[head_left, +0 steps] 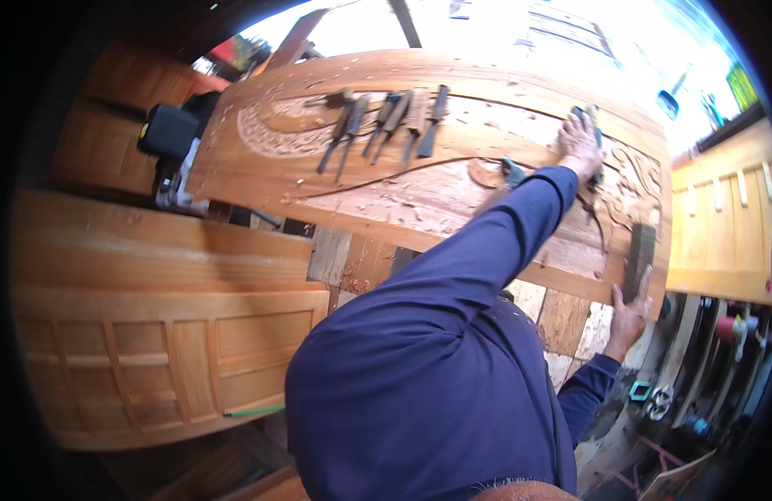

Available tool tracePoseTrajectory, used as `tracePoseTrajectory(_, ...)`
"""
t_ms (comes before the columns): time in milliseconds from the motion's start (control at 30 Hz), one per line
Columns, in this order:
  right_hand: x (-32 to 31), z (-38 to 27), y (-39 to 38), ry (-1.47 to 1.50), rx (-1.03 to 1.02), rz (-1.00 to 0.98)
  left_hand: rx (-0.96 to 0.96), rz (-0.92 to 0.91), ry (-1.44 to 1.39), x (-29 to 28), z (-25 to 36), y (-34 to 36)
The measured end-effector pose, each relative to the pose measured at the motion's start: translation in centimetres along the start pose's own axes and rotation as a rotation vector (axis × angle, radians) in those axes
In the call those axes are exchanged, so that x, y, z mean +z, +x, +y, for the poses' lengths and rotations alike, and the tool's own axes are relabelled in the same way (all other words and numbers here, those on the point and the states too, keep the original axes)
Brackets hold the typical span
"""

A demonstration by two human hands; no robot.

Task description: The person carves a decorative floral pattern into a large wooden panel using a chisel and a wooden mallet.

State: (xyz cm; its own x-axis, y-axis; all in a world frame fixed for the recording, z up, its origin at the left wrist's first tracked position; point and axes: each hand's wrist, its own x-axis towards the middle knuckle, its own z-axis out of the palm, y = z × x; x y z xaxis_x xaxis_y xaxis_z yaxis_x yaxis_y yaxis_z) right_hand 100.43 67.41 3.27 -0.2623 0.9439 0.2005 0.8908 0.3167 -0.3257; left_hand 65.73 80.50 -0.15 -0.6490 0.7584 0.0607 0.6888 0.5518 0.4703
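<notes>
Two hands: bare, reaching over one large carved board (386, 224), dark blue sleeves (503, 225) on both arms.
Left hand (580, 140): stretched across the board toward its far right part, laid over a dark tool (599, 144); the fingers hide much of it, so whether this grip is closed cannot be told.
Right hand (630, 321): at the near right corner of the board; grip clamped on the lower end of a block, thumb at one side, fingers at the other.
Block (642, 249): one, oblong, greyish brown, lying on the board near its right end.
Board: wood, set slantwise in view, with scrollwork (640, 171) cut at the right end and a rounded carved area at the left.
Chisels (397, 117): at least six, side by side on the left half of the board, handles toward the far edge, blades toward the near edge.
Shavings (407, 203): many, pale, scattered over the board.
Bluish-grey piece (513, 172): one, on the board just beside the left forearm; kind cannot be told.
Black case (170, 130): one, just beyond the board's left end.
Panelled door (194, 367): wood, at lower left, with a thin green stick (254, 411) near its lower edge.
Yellowish panel (720, 230): upright, at far right, bearing short pale strips.
</notes>
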Motion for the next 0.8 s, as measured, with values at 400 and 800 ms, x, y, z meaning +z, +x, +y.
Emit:
tracePoseTrajectory(400,-1.0,-0.4,-0.1,0.045,-0.007,-0.066,-0.013,-0.067,0.131,-2.6,1.1,0.7)
tracePoseTrajectory(800,-0.5,-1.0,-0.2,0.024,-0.038,-0.07,0.235,0.25,-0.064,-7.1,-8.4,8.3)
